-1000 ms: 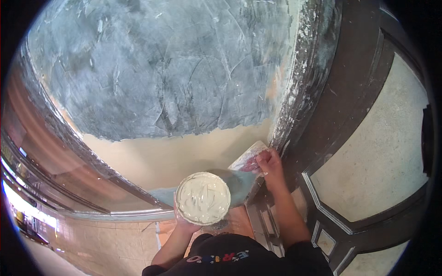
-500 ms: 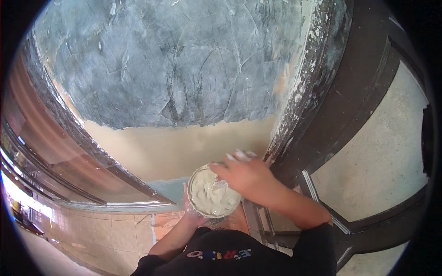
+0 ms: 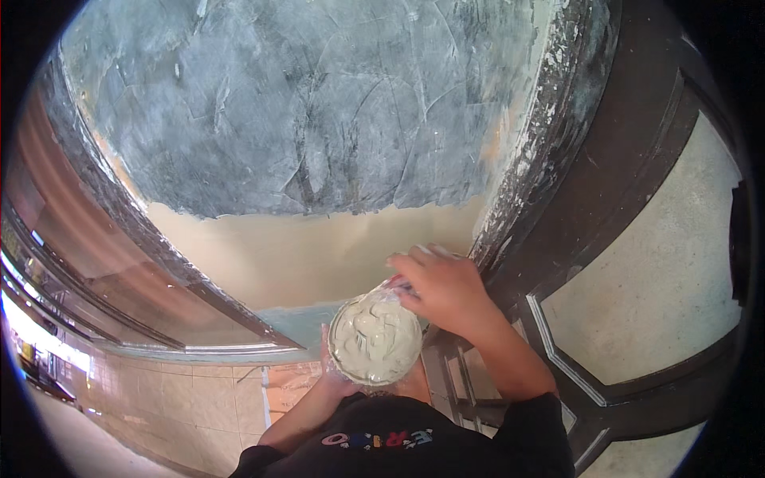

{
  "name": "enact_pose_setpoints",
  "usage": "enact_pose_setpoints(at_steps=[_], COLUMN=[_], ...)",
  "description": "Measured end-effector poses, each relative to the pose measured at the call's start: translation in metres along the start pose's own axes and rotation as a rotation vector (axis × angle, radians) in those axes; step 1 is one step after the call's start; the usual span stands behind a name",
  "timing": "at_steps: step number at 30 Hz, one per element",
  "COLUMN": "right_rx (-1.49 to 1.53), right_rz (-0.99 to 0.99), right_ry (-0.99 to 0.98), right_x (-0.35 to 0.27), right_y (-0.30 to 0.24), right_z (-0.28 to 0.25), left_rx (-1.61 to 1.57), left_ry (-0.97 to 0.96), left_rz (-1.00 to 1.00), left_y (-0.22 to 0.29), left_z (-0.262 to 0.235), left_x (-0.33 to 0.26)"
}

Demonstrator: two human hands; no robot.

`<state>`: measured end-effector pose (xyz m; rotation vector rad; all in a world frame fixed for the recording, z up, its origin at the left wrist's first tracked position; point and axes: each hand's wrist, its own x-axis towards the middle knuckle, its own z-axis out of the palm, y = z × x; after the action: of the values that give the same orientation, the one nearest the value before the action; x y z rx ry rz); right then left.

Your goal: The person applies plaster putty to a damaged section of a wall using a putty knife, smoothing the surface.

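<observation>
A round tub (image 3: 333,362) full of pale, creamy putty (image 3: 374,338) is held close to my body. My left hand (image 3: 335,374) supports it from the left side and below; most of that hand is hidden behind the tub. At the tub's far right rim, my right hand (image 3: 442,288) is closed round a putty knife (image 3: 390,288). Only a bit of red and a whitish, smeared part of the knife show past the fingers. White smears coat several fingertips of the right hand.
Ahead stands a wall panel with dark grey skim coat (image 3: 319,119) above a bare beige strip (image 3: 319,247). A paint-flecked frame (image 3: 534,135) borders it on the right, beside a dark door (image 3: 590,207). Glazed panelling (image 3: 119,231) stands left. An orange sheet (image 3: 291,382) lies on the tiled floor (image 3: 183,398).
My right hand has lifted the putty knife from the putty's middle toward the far rim, turning its wrist. The tub has shifted slightly right and down, and fresh swirls show in the putty.
</observation>
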<state>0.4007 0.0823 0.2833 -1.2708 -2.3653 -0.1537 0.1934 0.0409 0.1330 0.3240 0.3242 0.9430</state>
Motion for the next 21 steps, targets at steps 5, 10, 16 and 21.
enact_pose_setpoints(at_steps=[5, 10, 16, 21], right_rx=[0.325, 1.002, 1.575, 1.646], right_rz=[0.197, 0.491, 0.998, 0.843], right_ry=[0.16, 0.389, 0.559, 0.775], right_x=[-0.017, -0.061, -0.057, -0.014], right_y=[0.022, 0.064, 0.062, 0.068], right_z=[0.018, 0.108, 0.131, 0.102], left_rx=[-0.012, -0.105, 0.001, -0.06], left_ry=[-0.026, -0.064, -0.018, 0.013], left_rz=[0.045, 0.025, 0.07, 0.038], left_y=[0.006, 0.008, 0.007, 0.007], left_z=[-0.011, -0.02, -0.031, -0.037], left_x=[-0.001, -0.003, -0.013, -0.016])
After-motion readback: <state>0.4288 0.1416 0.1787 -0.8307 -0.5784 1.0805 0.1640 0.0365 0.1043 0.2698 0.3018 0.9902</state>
